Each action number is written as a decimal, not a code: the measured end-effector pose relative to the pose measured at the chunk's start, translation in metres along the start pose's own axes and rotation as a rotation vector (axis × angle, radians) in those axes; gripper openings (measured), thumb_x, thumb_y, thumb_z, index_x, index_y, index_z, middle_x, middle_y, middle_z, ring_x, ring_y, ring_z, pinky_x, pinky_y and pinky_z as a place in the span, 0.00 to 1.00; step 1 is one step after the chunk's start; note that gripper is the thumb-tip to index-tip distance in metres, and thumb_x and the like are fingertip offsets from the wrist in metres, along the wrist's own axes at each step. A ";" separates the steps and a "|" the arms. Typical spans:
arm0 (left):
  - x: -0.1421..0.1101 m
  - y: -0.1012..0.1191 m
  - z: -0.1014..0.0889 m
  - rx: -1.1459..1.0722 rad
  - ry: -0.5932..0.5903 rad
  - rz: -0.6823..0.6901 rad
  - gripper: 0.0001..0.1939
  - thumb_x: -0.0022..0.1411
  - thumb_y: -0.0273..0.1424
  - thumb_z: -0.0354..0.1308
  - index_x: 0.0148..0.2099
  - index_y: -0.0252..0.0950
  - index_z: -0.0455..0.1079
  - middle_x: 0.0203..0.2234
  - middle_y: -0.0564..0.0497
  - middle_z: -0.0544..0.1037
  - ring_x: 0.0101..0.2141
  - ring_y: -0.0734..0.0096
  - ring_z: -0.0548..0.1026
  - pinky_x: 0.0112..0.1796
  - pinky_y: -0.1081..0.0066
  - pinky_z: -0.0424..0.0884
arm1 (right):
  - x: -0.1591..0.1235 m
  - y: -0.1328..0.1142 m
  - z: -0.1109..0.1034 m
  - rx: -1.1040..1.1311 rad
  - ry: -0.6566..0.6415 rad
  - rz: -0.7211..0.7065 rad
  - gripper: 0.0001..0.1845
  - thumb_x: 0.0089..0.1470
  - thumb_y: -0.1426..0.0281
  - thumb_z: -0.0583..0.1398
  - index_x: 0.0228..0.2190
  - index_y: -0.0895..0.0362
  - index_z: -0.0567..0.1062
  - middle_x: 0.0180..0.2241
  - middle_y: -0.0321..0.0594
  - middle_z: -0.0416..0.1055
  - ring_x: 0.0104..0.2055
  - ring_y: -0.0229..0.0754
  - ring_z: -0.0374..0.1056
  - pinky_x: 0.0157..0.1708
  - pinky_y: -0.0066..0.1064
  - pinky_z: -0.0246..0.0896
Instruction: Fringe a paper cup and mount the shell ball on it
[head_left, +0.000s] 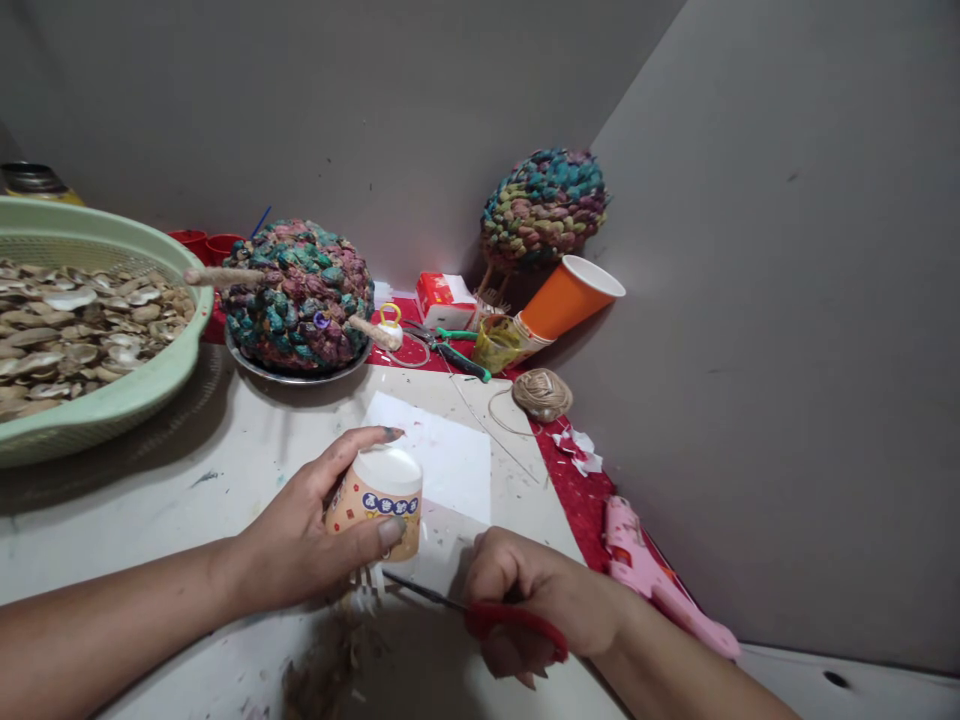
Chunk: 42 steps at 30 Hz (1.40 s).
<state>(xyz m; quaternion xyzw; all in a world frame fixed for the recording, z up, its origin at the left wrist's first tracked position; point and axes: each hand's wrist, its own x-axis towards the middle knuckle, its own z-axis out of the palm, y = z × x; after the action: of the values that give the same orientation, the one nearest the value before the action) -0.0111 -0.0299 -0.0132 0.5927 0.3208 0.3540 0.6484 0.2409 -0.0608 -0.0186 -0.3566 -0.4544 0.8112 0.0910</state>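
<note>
My left hand [322,530] is wrapped around a small printed paper cup [375,500], held upside down with its white base upward. Narrow white strips hang from the cup's lower edge. In my right hand [532,590] is a pair of scissors [514,625] with red handles. Their dark blades point left and reach the strips just below the cup. Beneath the cup a white sheet of paper [454,455] lies on the table.
A green basket [150,340] of shells stands at left. Beside it, a shell-covered ball [300,300] rests in a metal dish. Pliers [461,355], an orange cup [566,300], a twine ball [541,395] and another colourful ball [547,205] line the back. A pink glue gun [664,580] lies right.
</note>
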 end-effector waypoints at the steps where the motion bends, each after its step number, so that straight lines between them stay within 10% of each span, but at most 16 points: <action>1: 0.000 0.000 0.000 -0.002 -0.001 -0.006 0.31 0.60 0.40 0.65 0.61 0.43 0.58 0.42 0.50 0.74 0.39 0.64 0.74 0.39 0.67 0.72 | 0.000 -0.001 0.000 -0.016 -0.003 0.009 0.31 0.36 0.49 0.74 0.14 0.64 0.73 0.08 0.31 0.61 0.09 0.27 0.55 0.09 0.16 0.51; 19: 0.001 0.000 0.001 -0.018 0.028 -0.048 0.32 0.60 0.42 0.65 0.62 0.42 0.56 0.40 0.49 0.74 0.38 0.64 0.73 0.38 0.66 0.71 | 0.002 0.001 -0.005 0.027 -0.090 0.068 0.34 0.30 0.44 0.74 0.14 0.64 0.73 0.12 0.36 0.67 0.11 0.29 0.59 0.09 0.16 0.55; 42: 0.002 0.004 -0.001 0.128 0.011 -0.058 0.33 0.60 0.43 0.64 0.62 0.41 0.57 0.40 0.49 0.74 0.38 0.61 0.74 0.38 0.65 0.71 | 0.001 -0.001 0.001 -0.058 -0.017 0.169 0.17 0.38 0.63 0.70 0.18 0.63 0.74 0.13 0.32 0.67 0.13 0.28 0.62 0.13 0.16 0.57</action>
<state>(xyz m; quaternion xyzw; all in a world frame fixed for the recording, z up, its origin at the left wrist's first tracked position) -0.0111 -0.0274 -0.0089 0.6215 0.3631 0.3172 0.6175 0.2390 -0.0607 -0.0185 -0.3891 -0.4469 0.8055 0.0078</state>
